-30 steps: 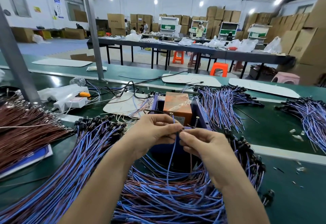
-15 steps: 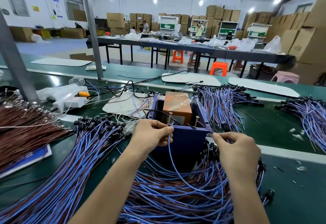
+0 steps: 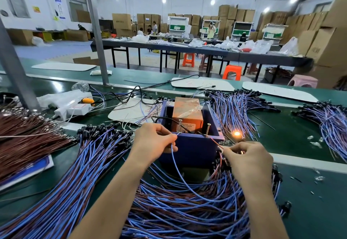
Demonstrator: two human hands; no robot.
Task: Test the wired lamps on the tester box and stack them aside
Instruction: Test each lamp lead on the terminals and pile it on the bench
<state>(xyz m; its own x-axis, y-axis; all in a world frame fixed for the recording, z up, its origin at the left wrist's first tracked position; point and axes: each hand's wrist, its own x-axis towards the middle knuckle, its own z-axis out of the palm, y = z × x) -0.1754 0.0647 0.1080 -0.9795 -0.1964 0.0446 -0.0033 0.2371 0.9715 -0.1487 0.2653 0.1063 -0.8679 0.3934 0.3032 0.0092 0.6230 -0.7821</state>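
Note:
The blue tester box [image 3: 191,149] stands in the middle of the green bench, an orange block [image 3: 187,113] inside it and two screw posts on its near rim. My left hand [image 3: 153,142] pinches the blue wire [image 3: 175,165] with its bare tip at the left screw [image 3: 179,125]. My right hand [image 3: 247,158] pinches the brown wire, whose end reaches toward the right screw [image 3: 208,129]. The lamp [image 3: 237,133] glows orange just above my right hand. A big pile of blue and brown wired lamps [image 3: 187,208] lies in front of the box.
More wired lamp bundles lie at the left [image 3: 75,163], behind right [image 3: 232,107] and far right [image 3: 330,120]. Brown wires [image 3: 24,141] heap at far left. A white power strip [image 3: 73,107] sits back left, beside a steel post [image 3: 96,32]. White panels [image 3: 279,90] lie on the far belt.
My hands, together at first, have moved apart to the box's two screws. My right hand swung right and now holds the brown wire toward the right screw. The lamp has lit up.

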